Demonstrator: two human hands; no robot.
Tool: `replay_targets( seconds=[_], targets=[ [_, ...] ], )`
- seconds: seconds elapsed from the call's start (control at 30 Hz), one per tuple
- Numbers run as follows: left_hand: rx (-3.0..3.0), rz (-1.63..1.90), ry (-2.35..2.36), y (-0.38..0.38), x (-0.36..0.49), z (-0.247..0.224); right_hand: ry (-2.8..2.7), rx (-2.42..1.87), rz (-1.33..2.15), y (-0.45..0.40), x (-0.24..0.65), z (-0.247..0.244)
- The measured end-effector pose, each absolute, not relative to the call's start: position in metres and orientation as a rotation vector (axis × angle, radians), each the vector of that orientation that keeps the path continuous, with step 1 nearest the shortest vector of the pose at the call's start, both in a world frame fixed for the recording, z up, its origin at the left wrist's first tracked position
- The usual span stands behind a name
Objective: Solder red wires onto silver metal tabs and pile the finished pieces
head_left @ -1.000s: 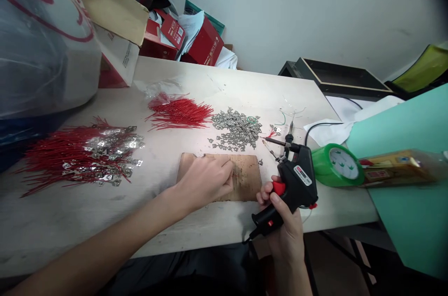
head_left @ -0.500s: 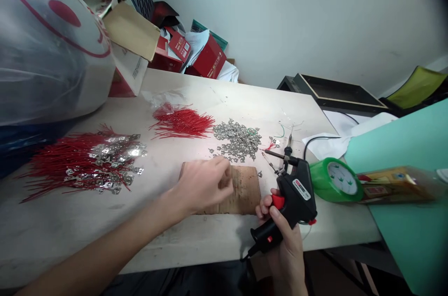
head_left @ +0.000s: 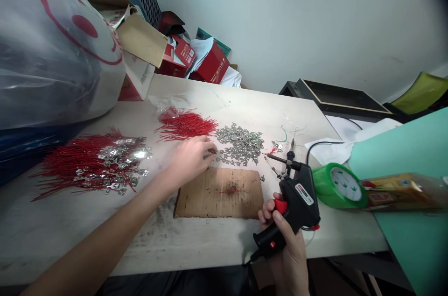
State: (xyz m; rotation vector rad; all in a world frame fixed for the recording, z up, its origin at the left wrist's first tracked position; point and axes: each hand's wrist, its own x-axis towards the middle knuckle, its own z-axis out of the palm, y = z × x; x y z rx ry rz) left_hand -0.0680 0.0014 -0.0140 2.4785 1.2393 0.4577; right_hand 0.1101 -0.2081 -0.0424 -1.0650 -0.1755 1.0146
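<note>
My right hand (head_left: pixel 285 235) grips a black soldering gun (head_left: pixel 297 200) by its handle, fingers on the red trigger, its tip pointing up and left. My left hand (head_left: pixel 192 158) is at the left edge of a pile of small metal tabs (head_left: pixel 240 142), fingers pinched together; what is between them is hidden. Below that hand lies a scorched brown board (head_left: pixel 210 198), with a short red wire (head_left: pixel 231 191) across it. Behind my left hand is a bundle of loose red wires (head_left: pixel 189 125).
At the left lie red wires with metal tabs attached (head_left: pixel 94 160), in front of a large plastic bag (head_left: pixel 63 53). A green tape roll (head_left: pixel 322 184) and a packet (head_left: pixel 402 192) lie to the right of the soldering gun. Red boxes (head_left: pixel 212 62) stand along the wall.
My left hand has moved from above the board up and left to the metal tabs, uncovering the red wire on the board. My right hand still holds the soldering gun in nearly the same place.
</note>
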Motion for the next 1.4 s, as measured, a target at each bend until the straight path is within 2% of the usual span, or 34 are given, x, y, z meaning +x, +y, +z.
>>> replay_targets(
  seconds=[0.33,0.63,1.1,1.4],
  targets=[
    [2.41,0.504,1.231,0.0,-0.065,-0.012,-0.218,-1.053,1.027,-0.211,0.117,-0.055],
    [2.339,0.524,1.203,0.002,-0.062,-0.016,-0.182,-1.055,1.009,-0.206,0.105,-0.035],
    [2.451,0.585,1.145,0.003,-0.064,-0.015,-0.22,-1.078,0.983,-0.206,0.106,-0.038],
    [2.581,0.489,1.109,-0.004,-0.066,-0.016,-0.203,-1.058,1.003,-0.208,0.11,-0.043]
  ],
)
